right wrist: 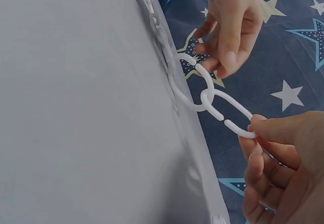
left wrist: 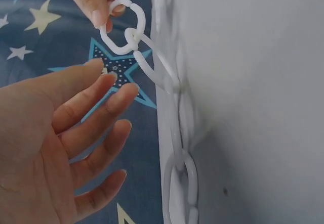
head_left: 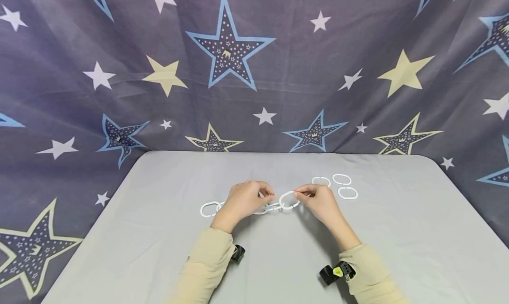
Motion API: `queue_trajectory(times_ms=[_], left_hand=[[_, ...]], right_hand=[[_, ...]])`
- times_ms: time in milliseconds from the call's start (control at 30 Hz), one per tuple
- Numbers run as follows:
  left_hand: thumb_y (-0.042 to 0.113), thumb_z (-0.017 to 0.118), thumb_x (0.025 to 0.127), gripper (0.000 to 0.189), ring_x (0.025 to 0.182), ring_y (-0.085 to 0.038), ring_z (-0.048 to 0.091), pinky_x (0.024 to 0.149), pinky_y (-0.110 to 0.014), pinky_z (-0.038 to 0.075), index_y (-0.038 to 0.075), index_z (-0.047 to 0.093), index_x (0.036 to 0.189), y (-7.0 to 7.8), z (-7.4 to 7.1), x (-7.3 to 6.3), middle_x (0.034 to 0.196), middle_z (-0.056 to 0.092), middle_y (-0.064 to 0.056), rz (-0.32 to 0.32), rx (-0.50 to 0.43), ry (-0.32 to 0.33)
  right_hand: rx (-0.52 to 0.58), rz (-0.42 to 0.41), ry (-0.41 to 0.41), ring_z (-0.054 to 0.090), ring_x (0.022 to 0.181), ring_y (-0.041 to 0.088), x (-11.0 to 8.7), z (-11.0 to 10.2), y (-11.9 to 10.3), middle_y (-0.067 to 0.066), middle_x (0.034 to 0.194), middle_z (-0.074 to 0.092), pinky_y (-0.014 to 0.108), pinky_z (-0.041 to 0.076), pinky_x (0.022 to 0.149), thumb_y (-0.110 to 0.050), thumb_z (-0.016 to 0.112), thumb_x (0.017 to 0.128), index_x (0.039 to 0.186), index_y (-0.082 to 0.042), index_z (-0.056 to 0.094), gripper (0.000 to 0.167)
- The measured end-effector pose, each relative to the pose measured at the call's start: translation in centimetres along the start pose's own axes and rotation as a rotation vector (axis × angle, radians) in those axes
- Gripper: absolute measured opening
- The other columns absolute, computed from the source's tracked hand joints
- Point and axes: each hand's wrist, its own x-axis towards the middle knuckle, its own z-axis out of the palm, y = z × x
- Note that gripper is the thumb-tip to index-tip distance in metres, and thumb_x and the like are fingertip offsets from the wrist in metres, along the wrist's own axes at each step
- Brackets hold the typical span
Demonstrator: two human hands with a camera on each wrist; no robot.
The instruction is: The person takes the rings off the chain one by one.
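Note:
My right hand (head_left: 320, 202) pinches the end of a white oval plastic link (right wrist: 233, 101) between thumb and fingers. That link is hooked through a second white link (right wrist: 206, 76), the near part of a chain (left wrist: 193, 183) of several such links. In the head view the chain runs leftward along the table and passes partly behind my left hand (head_left: 246, 201). The left hand hovers beside the chain, fingers loosely bent and spread, with nothing between them in the left wrist view. A narrow gap shows in the held link's side in the right wrist view.
Three loose white links lie just beyond my right hand: one link (head_left: 321, 177) partly hidden by it, another link (head_left: 342, 174) farther back, and a third link (head_left: 347, 198) nearer. The grey-covered table (head_left: 278, 260) ends at a star-patterned curtain (head_left: 278, 87).

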Motion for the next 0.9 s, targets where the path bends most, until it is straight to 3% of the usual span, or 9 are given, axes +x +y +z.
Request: queue_trajectory(times_ms=[167,333,900], left_hand=[[0.03,0.076,0.088,0.007,0.07,-0.004,0.055,0.071,-0.034,0.045,0.027,0.075,0.094,-0.9,0.0,-0.8,0.088,0.068,0.015,0.026,-0.023,-0.082],[0.023,0.081,0.082,0.014,0.08,-0.007,0.06,0.072,-0.033,0.047,0.023,0.075,0.095,-1.3,0.1,-1.2,0.089,0.068,0.012,0.02,-0.039,-0.126],[0.025,0.081,0.082,0.007,0.085,-0.011,0.062,0.078,-0.04,0.049,0.026,0.078,0.089,-0.6,0.7,-1.3,0.088,0.067,0.015,0.012,0.041,-0.081]], right_hand=[[0.014,-0.001,0.017,0.06,0.069,0.014,-0.2,0.3,0.0,0.007,0.083,0.073,0.026,0.046,0.063,-0.01,0.075,0.087,0.092,-0.002,0.077,0.01],[0.024,-0.019,0.024,0.059,0.069,0.014,-0.1,0.4,0.0,0.007,0.082,0.073,0.026,0.046,0.063,-0.01,0.074,0.087,0.093,-0.002,0.077,0.01],[-0.025,-0.009,0.025,0.061,0.071,0.015,-0.4,0.6,-0.3,0.005,0.084,0.074,0.03,0.047,0.066,-0.012,0.075,0.087,0.092,-0.005,0.078,0.009]])
